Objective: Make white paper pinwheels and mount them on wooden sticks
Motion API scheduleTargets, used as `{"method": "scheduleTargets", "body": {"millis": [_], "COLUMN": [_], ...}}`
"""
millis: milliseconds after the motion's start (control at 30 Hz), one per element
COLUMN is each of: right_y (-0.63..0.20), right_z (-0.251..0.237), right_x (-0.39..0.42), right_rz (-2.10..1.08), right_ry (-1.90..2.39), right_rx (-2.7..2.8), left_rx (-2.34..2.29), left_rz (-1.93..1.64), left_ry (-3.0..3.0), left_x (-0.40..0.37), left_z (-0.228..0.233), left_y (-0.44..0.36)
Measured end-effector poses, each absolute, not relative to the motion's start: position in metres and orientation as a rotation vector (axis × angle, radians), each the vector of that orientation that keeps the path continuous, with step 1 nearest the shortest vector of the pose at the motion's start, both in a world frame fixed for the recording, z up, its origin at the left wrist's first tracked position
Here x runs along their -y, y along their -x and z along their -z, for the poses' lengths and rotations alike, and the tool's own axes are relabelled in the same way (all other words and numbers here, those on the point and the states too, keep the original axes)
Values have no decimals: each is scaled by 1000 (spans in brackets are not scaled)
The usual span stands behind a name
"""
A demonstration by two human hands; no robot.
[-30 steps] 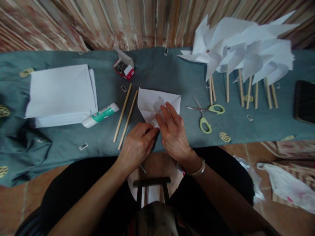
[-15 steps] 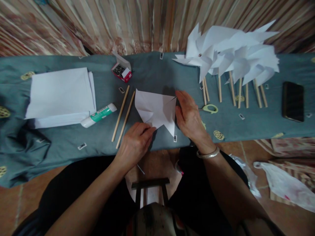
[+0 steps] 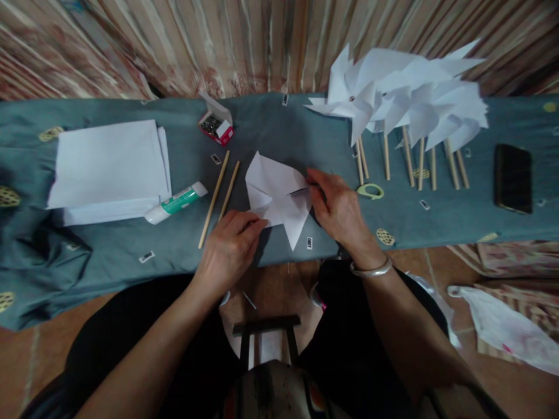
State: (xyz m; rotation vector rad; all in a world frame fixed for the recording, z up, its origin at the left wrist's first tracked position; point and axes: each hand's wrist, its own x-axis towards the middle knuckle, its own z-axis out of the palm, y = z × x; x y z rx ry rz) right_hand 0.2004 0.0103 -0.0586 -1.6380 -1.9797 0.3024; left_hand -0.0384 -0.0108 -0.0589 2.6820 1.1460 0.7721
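A white paper pinwheel sheet (image 3: 278, 187), cut and partly folded in at its corners, lies between my hands near the table's front edge. My left hand (image 3: 230, 241) pinches its lower left part between thumb and fingers. At the right side, my right hand (image 3: 338, 209) grips a corner of the same paper with thumb and forefinger. Left of the paper lie two wooden sticks (image 3: 215, 198), the nearer one partly covered by my left hand. A glue stick (image 3: 177, 202) with a green label rests farther left.
Finished paper pinwheels (image 3: 406, 96) on sticks are heaped at the back right. Below them sit a green scissor handle (image 3: 370, 191) and a phone (image 3: 513, 178). A paper stack (image 3: 107, 166) is at left; an open red box of small metal pieces (image 3: 217, 127) stands behind.
The paper has turned clockwise, its lower point shifting left. My right hand has closed on its right corner, and my left hand has moved slightly left with its edge.
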Motion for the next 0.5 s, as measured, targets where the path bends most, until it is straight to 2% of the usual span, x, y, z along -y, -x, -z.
{"method": "scheduleTargets", "body": {"millis": [333,500], "right_y": [-198,-197], "right_z": [51,53], "right_x": [28,31], "right_rz": [-458,-496], "right_ry": [1699,1735], "right_rx": [1780,1710], "left_rx": [-1280,-1181], "left_rz": [-761,-856], "left_ry": [-2673,-2714], "left_x": [0,12], "left_z": [59,54], "left_y": [53,40]}}
